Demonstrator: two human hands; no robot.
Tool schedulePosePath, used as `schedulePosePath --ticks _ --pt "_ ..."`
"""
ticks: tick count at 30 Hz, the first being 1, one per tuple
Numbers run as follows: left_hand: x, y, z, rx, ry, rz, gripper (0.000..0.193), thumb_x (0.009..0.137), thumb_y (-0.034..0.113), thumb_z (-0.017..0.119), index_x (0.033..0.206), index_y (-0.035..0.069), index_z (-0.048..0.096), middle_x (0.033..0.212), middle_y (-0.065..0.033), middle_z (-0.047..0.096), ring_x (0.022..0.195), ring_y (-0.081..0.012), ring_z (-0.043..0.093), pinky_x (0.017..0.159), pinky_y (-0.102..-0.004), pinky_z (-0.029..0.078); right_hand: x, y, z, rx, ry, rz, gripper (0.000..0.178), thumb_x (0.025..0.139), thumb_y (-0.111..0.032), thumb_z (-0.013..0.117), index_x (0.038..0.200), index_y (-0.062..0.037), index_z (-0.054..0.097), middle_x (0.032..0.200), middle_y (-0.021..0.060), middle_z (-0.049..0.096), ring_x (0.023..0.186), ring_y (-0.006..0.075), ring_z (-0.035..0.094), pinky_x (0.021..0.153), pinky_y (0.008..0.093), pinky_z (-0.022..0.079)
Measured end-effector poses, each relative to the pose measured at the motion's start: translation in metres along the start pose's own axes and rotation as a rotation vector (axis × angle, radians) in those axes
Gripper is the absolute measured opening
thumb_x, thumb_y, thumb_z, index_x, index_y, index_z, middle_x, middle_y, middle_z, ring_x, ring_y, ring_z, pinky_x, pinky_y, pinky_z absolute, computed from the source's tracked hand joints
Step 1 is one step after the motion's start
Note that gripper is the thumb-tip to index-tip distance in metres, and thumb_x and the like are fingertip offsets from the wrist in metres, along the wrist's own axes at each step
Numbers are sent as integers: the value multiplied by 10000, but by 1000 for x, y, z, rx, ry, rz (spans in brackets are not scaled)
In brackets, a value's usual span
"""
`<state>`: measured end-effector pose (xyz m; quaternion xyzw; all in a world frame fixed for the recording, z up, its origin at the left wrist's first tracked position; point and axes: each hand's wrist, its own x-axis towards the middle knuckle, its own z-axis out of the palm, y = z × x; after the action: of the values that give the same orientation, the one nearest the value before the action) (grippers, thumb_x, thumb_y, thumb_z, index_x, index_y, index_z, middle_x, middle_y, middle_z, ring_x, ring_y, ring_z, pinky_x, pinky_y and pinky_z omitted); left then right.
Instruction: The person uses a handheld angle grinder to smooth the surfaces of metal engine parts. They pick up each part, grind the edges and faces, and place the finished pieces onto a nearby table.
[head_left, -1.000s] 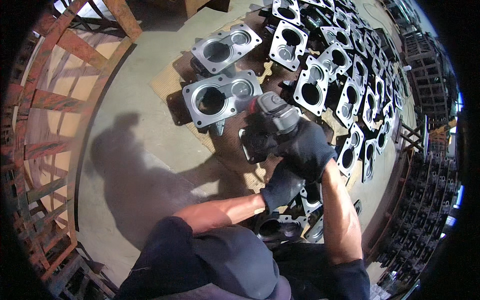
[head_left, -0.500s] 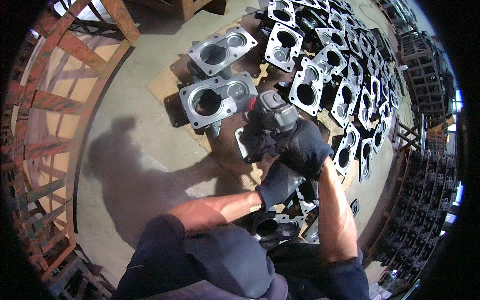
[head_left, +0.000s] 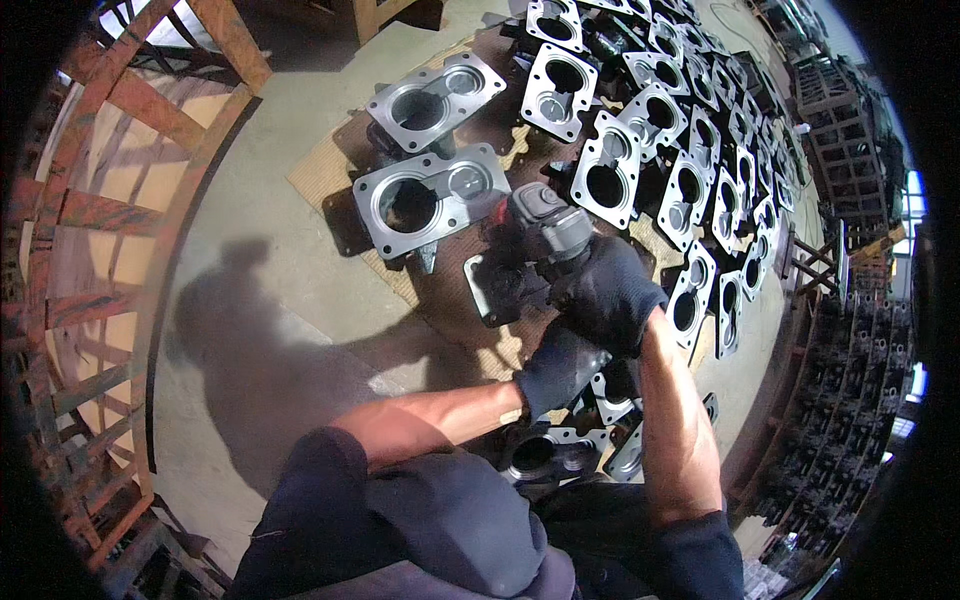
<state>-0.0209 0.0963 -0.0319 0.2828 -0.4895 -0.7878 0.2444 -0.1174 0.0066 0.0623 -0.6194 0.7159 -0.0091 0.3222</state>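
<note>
An angle grinder (head_left: pixel 552 222) with a dark grey head and a bit of red at its left side sits in front of me. My right hand (head_left: pixel 612 290), in a black glove, is closed around its body. Just below, my left hand (head_left: pixel 562 368), also gloved, is closed at the tool's rear; its fingers are mostly hidden. Under the grinder lies a metal casting (head_left: pixel 492 290), largely covered by tool and shadow. Left of the grinder head is a flanged casting (head_left: pixel 432 200) with a large and a smaller round bore.
Many similar castings (head_left: pixel 606 170) spread ahead and to the right on brown cardboard (head_left: pixel 310 180). Another casting (head_left: pixel 555 453) lies close to my body. A rusty steel frame (head_left: pixel 200 200) stands at left; stacked dark parts (head_left: pixel 840 400) fill the right side.
The grinder's head has shifted very slightly, with both hands staying on it. The whole view has drifted a little, so the castings appear slightly further left.
</note>
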Motion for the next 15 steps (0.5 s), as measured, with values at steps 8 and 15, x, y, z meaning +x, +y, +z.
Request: schedulePosePath --ticks 8,15 --pt "-8 -15 5 -280 52 11 449 976 40 555 1410 -10 455 1388 -108 523 1281 -186 473 1123 -335 371 -7 -20 4 22 -27 -6 421 747 -315 729 1075 -52 702 995 253 707 1012 415 670 885 429 532" --pt "24 -4 8 -243 8 68 500 1006 83 522 1481 16 382 1481 -106 466 1336 -197 452 1182 -363 317 -4 -21 -19 52 -25 -6 359 701 -121 729 1050 -54 682 978 157 719 893 323 702 790 393 564"
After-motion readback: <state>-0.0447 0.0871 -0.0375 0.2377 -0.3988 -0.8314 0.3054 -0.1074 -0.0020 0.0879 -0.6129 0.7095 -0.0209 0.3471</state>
